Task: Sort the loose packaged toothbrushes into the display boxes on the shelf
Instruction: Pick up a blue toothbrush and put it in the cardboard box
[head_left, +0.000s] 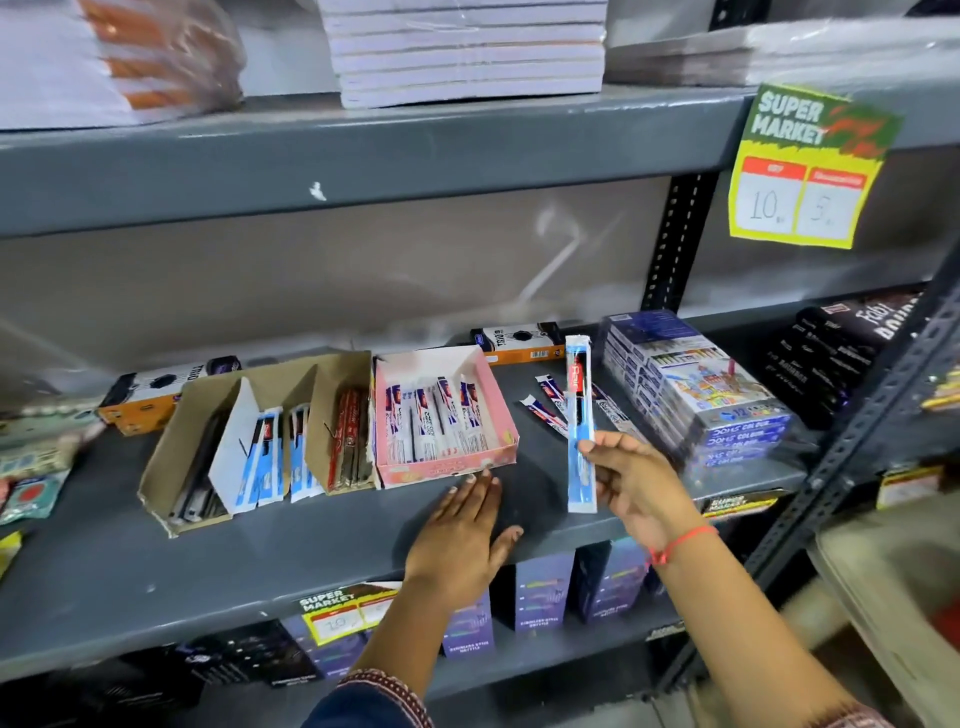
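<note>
R hand (631, 480): fingers clamped on 1 packaged toothbrush (580, 415), blue/white pack w/ red-black top section. Pack is held upright, lower half in the grip, above the grey shelf (156, 561) and just right of the pink display box (441, 462).

L hand (460, 540): flat, palm down on shelf, fingers spread apart, holding nothing. Fingertips (480, 475) at the front wall of the pink box; contact can't be confirmed.

Pink box: holds approx. 5 white/blue/red packs standing tilted. Touching its left side, a brown cardboard display box (244, 384) w/ dividers: dark packs in far-left compartment, blue/white packs in the middle, red packs in the right compartment.

Loose packs (545, 410): at least 3 lie flat on shelf behind the held pack, between the pink box and a wrapped stack of colour-pencil boxes (696, 384) at right.

Price sign (810, 166), "SUPER MARKET", hangs from upper shelf edge, top right. Red thread (680, 543) around R wrist.
</note>
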